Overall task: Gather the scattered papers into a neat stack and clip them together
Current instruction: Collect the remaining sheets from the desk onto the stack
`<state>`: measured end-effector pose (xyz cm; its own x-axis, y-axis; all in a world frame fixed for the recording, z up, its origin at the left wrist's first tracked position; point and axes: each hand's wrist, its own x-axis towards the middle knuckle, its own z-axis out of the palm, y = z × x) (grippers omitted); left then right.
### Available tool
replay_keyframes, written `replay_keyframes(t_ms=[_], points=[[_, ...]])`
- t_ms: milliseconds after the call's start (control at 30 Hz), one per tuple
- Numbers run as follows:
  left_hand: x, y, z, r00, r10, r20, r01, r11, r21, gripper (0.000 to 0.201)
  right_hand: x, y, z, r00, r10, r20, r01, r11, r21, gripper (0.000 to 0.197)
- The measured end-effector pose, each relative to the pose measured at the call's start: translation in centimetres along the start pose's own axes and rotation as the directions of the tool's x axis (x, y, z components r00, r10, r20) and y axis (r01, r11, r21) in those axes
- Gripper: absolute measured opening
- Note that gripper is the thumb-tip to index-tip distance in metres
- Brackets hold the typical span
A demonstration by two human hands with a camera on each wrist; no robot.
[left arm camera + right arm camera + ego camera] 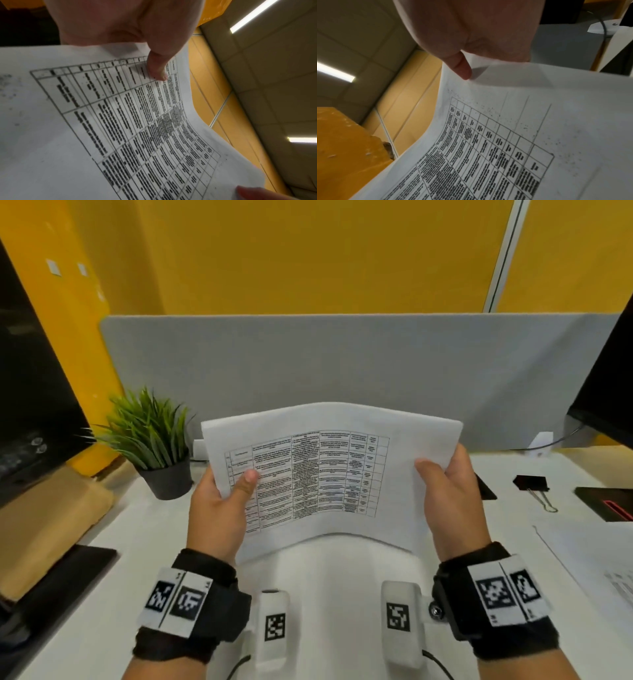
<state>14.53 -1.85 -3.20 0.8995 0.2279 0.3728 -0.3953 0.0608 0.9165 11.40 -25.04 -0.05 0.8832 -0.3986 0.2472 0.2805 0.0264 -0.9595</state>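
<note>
Gripping one paper stack (pixel 329 474): left hand (pixel 219 508), right hand (pixel 448 501); one binder clip (pixel 534 487) on desk (pixel 137 594).

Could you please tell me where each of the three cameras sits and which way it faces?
Head: above the desk, looking forward and down; both hands grip the papers, left hand, right hand.
Left wrist: looks along the hand up to the ceiling; thumb on the papers.
Right wrist: the same, mirrored; thumb on the margin.
All three share the printed table.

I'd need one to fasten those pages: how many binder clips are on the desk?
1. The black binder clip lies on the white desk, right of the right hand. Others may be hidden.
</note>
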Motion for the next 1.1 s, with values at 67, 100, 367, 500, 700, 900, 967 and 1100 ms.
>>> replay_keyframes(t_ms=[67,100,367,500,700,900,967,1100], points=[[0.3,0.2,-0.3,1.000,0.019,0.013,-0.019,1.000,0.002,0.026,0.2,-0.3,-0.3,1.000,-0.014,-0.017,0.015,1.000,0.021,0.029],[0.4,0.1,-0.4,1.000,0.017,0.024,-0.017,1.000,-0.001,0.028,0.3,-0.2,-0.4,1.000,-0.001,-0.021,0.002,1.000,0.027,0.029],[0.1,-0.4,-0.4,1.000,-0.011,0.011,0.011,1.000,0.017,0.029,0.2,0.0,-0.3,0.999,0.046,-0.013,-0.046,0.999,0.000,0.034],[-0.1,-1.1,-0.6,0.997,-0.055,0.044,0.055,0.998,0.017,0.029,0.1,0.9,-0.2,0.996,0.087,0.018,-0.086,0.996,-0.022,0.037],[0.2,-1.0,-0.7,0.998,-0.068,-0.011,0.068,0.996,0.051,0.029,0.5,1.1,-0.3,0.996,0.070,0.049,-0.069,0.997,-0.021,0.037],[0.1,0.3,-1.2,1.000,-0.011,-0.025,0.015,0.986,0.169,0.028,0.5,1.7,-0.6,0.986,0.154,0.057,-0.141,0.971,-0.191,0.039],[0.1,1.1,-1.1,0.998,0.068,-0.006,-0.065,0.973,0.222,0.027,0.0,0.0,-0.9,0.999,-0.030,-0.035,0.017,0.942,-0.335,0.060],[-0.1,3.9,-0.7,0.961,0.249,0.123,-0.274,0.916,0.292,0.026,-2.5,-6.1,-0.8,0.810,-0.574,0.123,0.515,0.595,-0.618,0.088]])
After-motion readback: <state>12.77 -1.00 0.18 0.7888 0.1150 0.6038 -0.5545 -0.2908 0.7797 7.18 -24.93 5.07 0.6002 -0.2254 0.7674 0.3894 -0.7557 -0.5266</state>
